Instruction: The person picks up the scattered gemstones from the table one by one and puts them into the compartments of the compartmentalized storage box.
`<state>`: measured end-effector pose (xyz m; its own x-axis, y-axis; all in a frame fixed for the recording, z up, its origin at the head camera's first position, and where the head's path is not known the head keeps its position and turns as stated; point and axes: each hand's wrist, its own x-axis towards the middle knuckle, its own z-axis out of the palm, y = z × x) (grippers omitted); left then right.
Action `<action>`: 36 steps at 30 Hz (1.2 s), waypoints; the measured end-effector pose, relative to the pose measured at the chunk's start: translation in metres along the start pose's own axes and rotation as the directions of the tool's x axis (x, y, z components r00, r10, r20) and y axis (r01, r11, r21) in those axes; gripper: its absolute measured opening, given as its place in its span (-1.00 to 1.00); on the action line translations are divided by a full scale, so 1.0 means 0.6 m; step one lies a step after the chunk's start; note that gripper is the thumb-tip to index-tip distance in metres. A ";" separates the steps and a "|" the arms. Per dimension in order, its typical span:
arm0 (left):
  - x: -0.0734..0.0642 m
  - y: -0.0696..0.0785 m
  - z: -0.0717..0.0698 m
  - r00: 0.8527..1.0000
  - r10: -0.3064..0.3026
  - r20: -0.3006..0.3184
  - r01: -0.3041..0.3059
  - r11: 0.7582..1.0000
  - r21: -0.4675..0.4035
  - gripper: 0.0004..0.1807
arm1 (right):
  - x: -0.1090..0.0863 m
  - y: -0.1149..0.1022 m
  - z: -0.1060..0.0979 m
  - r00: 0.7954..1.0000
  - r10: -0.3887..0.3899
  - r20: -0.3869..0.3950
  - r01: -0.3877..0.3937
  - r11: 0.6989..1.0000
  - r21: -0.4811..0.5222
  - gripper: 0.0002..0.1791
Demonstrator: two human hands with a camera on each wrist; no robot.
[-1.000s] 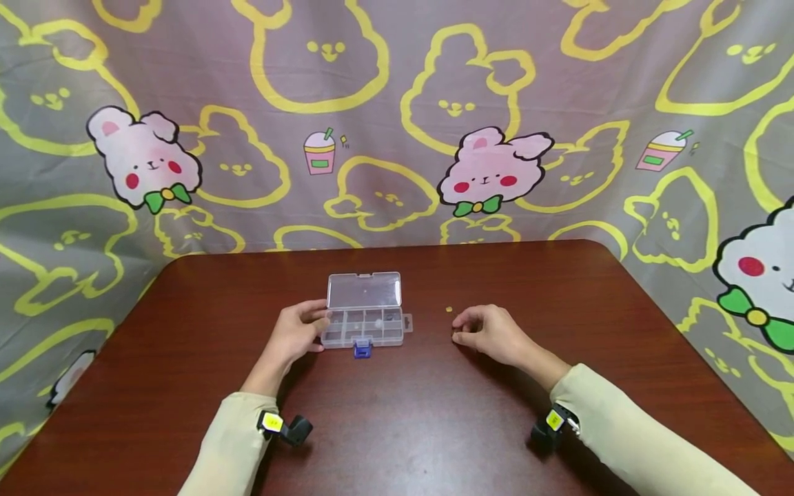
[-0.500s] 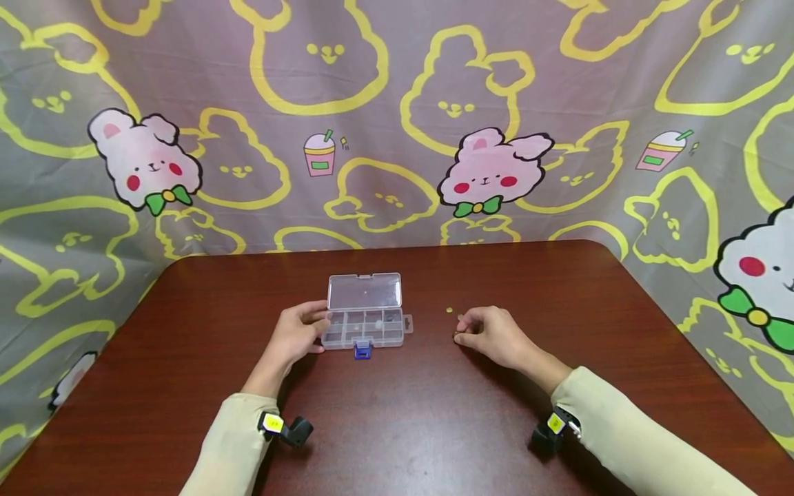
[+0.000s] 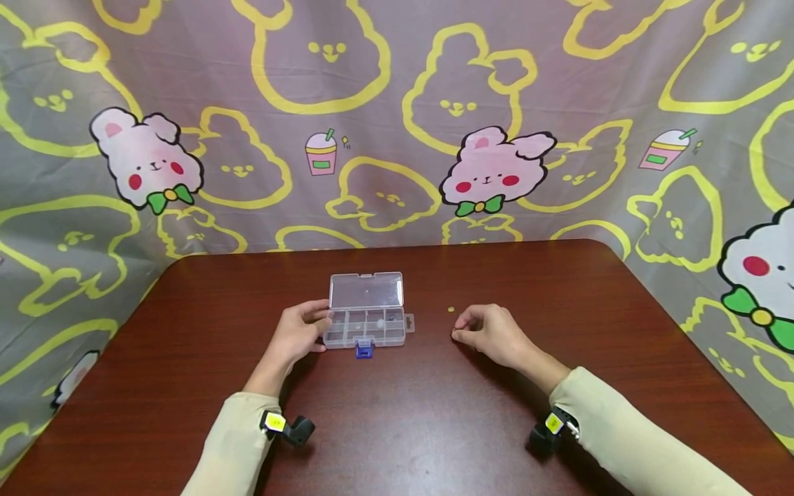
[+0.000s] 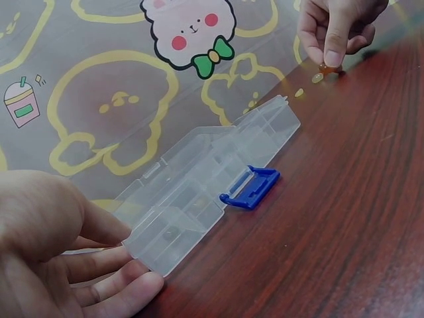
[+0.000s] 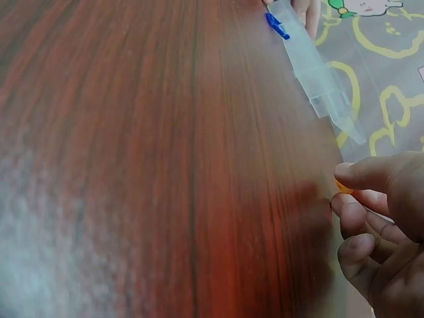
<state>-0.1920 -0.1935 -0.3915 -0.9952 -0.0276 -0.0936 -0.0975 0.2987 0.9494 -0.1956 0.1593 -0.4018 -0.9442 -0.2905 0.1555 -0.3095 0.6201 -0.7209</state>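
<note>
A clear plastic compartment box (image 3: 393, 341) stands on the table with its lid (image 3: 366, 291) raised at the back. Its blue latch (image 3: 364, 350) hangs at the front. My left hand (image 3: 296, 332) holds the box's left end, thumb and fingers on the edge. Small pale bits lie in some compartments, too small to identify. To the right of the box, my right hand (image 3: 495, 334) pinches a small orange, bead-like piece (image 5: 343, 188) close to the tabletop. Its fingers partly hide the piece. A yellowish translucent piece (image 4: 317, 78) shows just by these fingertips in the left wrist view.
Another small yellow piece (image 3: 451, 309) lies on the brown wooden table (image 3: 397, 427), between the box and the right hand. A hanging tab (image 3: 410, 322) sticks out from the box's right end. Behind the table hangs a patterned grey curtain (image 3: 372, 89).
The right hand's fingertips shift slightly right, then back left, staying low over the same spot. The left hand and the box hold their place.
</note>
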 end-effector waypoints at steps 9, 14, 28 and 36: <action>0.002 0.002 0.003 1.000 0.001 -0.001 -0.001 1.000 0.010 -0.55 | 0.007 -0.009 0.009 1.000 -0.004 0.004 0.004 0.998 0.062 -0.90; 0.002 0.000 0.005 1.000 0.000 -0.012 0.000 1.000 0.014 -0.56 | 0.011 -0.021 0.014 1.000 -0.025 0.000 0.025 0.997 0.080 -0.91; 0.004 -0.004 0.003 1.000 0.006 -0.018 -0.006 1.000 0.010 -0.56 | 0.030 -0.059 0.029 0.999 -0.051 -0.004 0.052 0.993 0.103 -0.93; 0.003 -0.005 0.003 1.000 0.006 -0.023 -0.006 1.000 0.012 -0.56 | 0.042 -0.081 0.045 0.998 -0.068 0.005 0.067 0.989 0.131 -0.94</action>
<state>-0.1938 -0.1924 -0.3950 -0.9956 -0.0477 -0.0805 -0.0914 0.3105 0.9462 -0.2015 0.1021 -0.3809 -0.9204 -0.3354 0.2007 -0.3543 0.4989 -0.7909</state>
